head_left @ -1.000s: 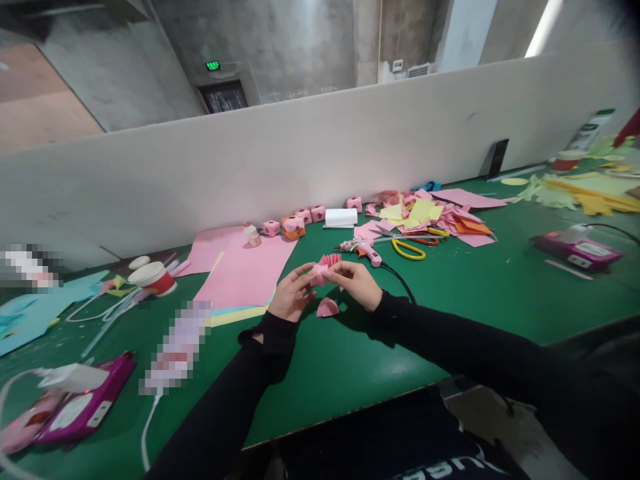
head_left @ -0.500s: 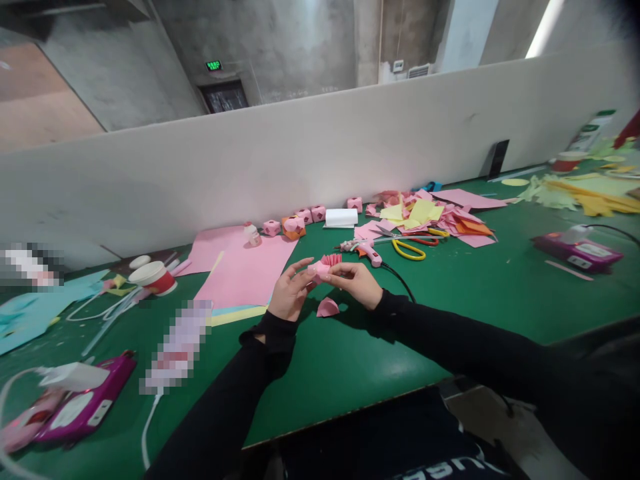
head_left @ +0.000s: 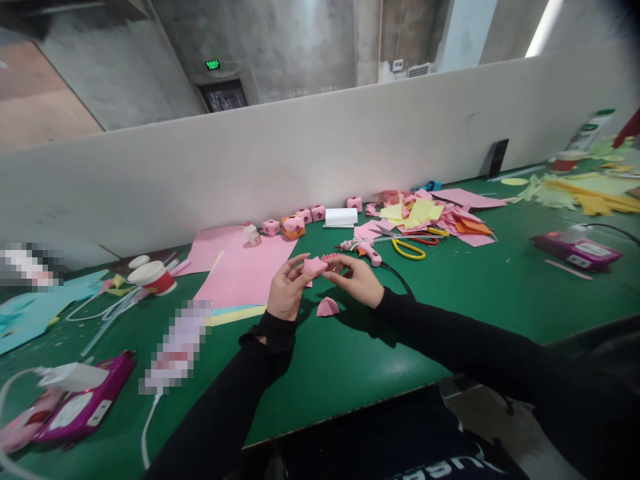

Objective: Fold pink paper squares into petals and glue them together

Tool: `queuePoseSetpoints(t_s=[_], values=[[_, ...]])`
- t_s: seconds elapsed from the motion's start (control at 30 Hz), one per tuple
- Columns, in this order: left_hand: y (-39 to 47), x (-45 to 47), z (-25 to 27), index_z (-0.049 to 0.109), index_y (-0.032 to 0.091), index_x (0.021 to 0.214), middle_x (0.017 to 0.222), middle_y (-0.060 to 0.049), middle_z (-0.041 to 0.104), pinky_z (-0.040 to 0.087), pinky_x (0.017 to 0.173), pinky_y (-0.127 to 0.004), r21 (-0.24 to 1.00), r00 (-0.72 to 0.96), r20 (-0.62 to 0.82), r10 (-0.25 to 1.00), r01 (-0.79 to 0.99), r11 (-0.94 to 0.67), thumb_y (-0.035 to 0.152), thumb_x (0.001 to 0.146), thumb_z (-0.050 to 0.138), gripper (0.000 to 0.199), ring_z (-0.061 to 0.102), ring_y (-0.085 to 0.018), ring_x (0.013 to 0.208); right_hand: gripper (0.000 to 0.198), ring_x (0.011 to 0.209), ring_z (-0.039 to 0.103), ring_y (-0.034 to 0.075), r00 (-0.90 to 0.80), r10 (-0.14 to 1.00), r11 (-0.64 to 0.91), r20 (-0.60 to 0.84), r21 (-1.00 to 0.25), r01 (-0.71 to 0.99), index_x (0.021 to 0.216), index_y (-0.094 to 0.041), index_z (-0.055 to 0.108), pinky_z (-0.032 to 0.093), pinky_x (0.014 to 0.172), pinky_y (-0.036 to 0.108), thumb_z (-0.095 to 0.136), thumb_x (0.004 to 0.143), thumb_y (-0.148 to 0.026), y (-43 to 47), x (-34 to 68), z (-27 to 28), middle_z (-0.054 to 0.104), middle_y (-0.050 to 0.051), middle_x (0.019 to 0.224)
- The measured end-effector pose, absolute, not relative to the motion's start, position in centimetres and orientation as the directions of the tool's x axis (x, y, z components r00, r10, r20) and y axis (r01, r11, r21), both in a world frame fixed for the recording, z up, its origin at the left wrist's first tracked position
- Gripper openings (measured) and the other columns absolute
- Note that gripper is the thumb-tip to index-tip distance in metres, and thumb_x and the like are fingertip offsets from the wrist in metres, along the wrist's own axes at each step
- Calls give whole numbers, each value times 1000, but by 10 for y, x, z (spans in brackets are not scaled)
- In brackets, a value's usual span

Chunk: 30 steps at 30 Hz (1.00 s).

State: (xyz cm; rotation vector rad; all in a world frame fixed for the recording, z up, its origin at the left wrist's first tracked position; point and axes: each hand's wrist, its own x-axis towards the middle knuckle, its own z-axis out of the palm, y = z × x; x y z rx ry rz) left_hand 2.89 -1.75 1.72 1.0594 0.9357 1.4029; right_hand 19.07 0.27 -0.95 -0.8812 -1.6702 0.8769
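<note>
Between my two hands, above the green table, is a piece of folded pink paper (head_left: 314, 267) with a pleated part at its right end. My left hand (head_left: 288, 288) is closed on its left side, thumb in front. Pinched at the right side, the paper meets the fingers of my right hand (head_left: 357, 281), which partly cover the pleats. Just below on the table lies a small pink paper piece (head_left: 328, 307). Beyond my right hand rests a pink glue gun (head_left: 369, 253) with a black cord.
Yellow-handled scissors (head_left: 409, 250) lie near a heap of paper scraps (head_left: 425, 212). Pink sheets (head_left: 245, 273) are spread to the left, with folded pink paper balls (head_left: 271, 228) behind. A paper cup (head_left: 154, 278) and a purple power box (head_left: 85, 407) stand at left.
The pink paper has been turned and shifted slightly left, so less of its pleated part shows. My right fingers have moved over the pleats.
</note>
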Motion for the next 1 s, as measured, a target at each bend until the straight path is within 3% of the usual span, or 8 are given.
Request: queuePoseSetpoints(t_s=[0.13,0.23,0.6,0.77,0.9,1.0], values=[[-16,28,16,61,15,99,83,-3,65,47,67,-25,960,-58,162,985,-221,-171,21,56,80,48,63,-17,83,24,81,59,16,-160,727,685,668,-690,235,104,-21,66,48,68,28,54,85,-24,-1,199,0,65,6,93],[-16,27,15,62,16,100,86,-3,65,47,62,-23,969,-60,187,980,-152,-195,24,57,79,48,61,-15,80,26,91,58,18,-197,661,746,724,-608,271,108,-22,66,50,76,31,53,86,-21,-6,199,2,63,7,97],[-15,25,8,62,16,102,91,-4,63,50,71,-28,967,-31,255,966,-11,-256,26,57,80,49,58,-13,76,25,96,58,19,-167,711,697,683,-653,298,105,-22,69,51,77,32,55,85,-26,-12,192,1,64,8,99],[-17,26,10,62,17,101,90,-4,64,51,73,-28,961,-28,276,961,32,-275,28,58,79,48,58,-14,80,26,96,60,20,-182,828,557,531,-818,145,104,-21,70,50,73,30,60,81,-31,-10,191,0,64,9,105],[-20,28,12,61,17,103,89,-4,64,51,75,-29,961,-24,274,962,42,-272,27,59,79,48,59,-16,84,26,98,60,21,-234,907,341,351,-936,-84,97,-20,72,47,82,33,63,77,-35,-5,192,0,68,8,103],[-19,28,14,62,17,100,99,-7,63,51,78,-29,959,-38,283,958,43,-281,26,58,79,47,58,-17,93,26,89,61,18,-280,940,128,193,-964,-235,93,-20,73,47,75,29,66,73,-36,-2,193,1,70,6,96]])
